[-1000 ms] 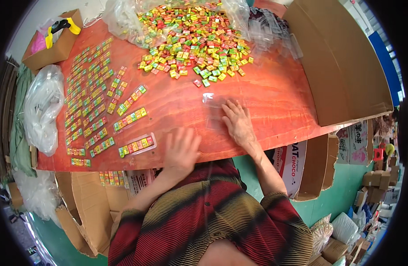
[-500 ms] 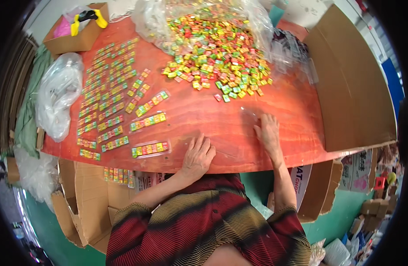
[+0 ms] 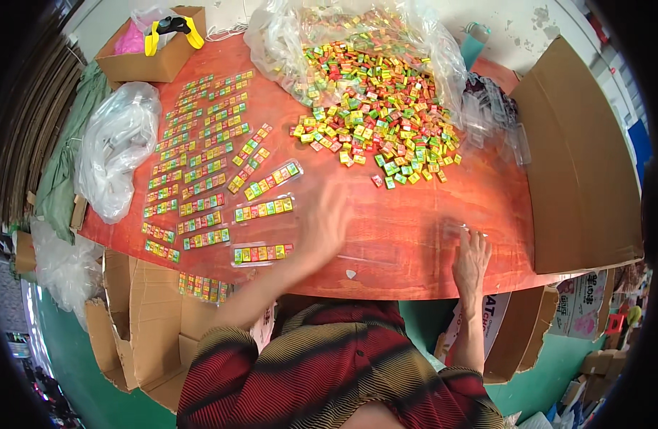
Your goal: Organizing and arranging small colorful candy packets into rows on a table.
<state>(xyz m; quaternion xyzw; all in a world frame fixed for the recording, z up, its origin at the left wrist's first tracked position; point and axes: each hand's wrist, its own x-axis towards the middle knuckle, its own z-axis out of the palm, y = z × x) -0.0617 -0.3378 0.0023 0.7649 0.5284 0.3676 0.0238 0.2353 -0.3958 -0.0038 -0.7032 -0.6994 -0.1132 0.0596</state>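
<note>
My left hand [image 3: 327,223] is smeared by motion above the table, right of the filled trays, and its fingers cannot be made out. Beneath and right of it lies a faint clear plastic tray [image 3: 370,258]. My right hand [image 3: 473,257] is at the table's right side, its fingertips closed on the edge of another clear plastic tray [image 3: 454,229], which is hard to see. A big heap of small red, yellow and green packs [image 3: 386,118] spills toward me from a clear bag [image 3: 275,36]. Nearest my left forearm is a clear tray filled with a row of packs [image 3: 263,254].
Rows of filled trays [image 3: 204,171] cover the table's left side. A bundled plastic bag [image 3: 118,154] and a small cardboard box [image 3: 146,61] stand beyond. Clear empty trays [image 3: 490,118] lie beside a tall cardboard panel [image 3: 583,164] at right. An open carton [image 3: 154,304] sits below the front edge.
The view has shifted. My left hand has lifted from the table's front and moved farther in, now blurred. My right hand has moved right and nearer me, with the clear tray at its fingertips.
</note>
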